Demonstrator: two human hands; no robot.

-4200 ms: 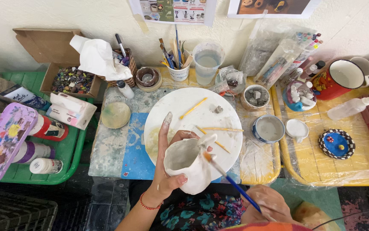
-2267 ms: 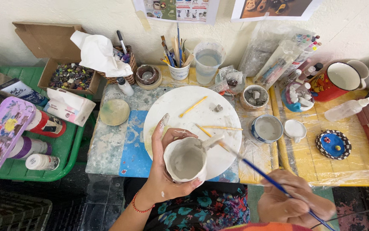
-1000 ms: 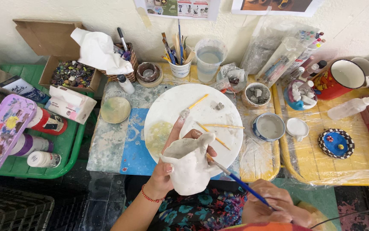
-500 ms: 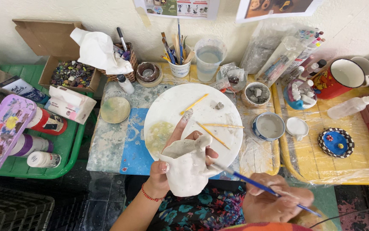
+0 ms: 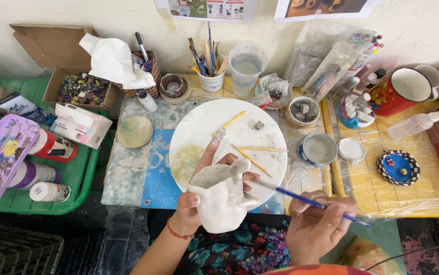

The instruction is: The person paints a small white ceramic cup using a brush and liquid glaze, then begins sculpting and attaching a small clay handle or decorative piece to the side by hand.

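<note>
Over a paint-stained table [image 5: 143, 173], left hand [image 5: 214, 178] grips a white pot [image 5: 222, 203]; right hand [image 5: 319, 226] pinches a blue brush [image 5: 306, 201].

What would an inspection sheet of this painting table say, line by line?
Surface: paint-stained table.
Job's things: white clay jug; blue brush, tip at the jug.
Clutter: white plate with sticks, brush cup, water cup, red mug, bowls, bottles.
Grippers: left hand holds the jug; right hand holds the brush.
Cables: thin one by the right hand, lower right.
Surroundings: green tray, cardboard box, wall pictures.
</note>
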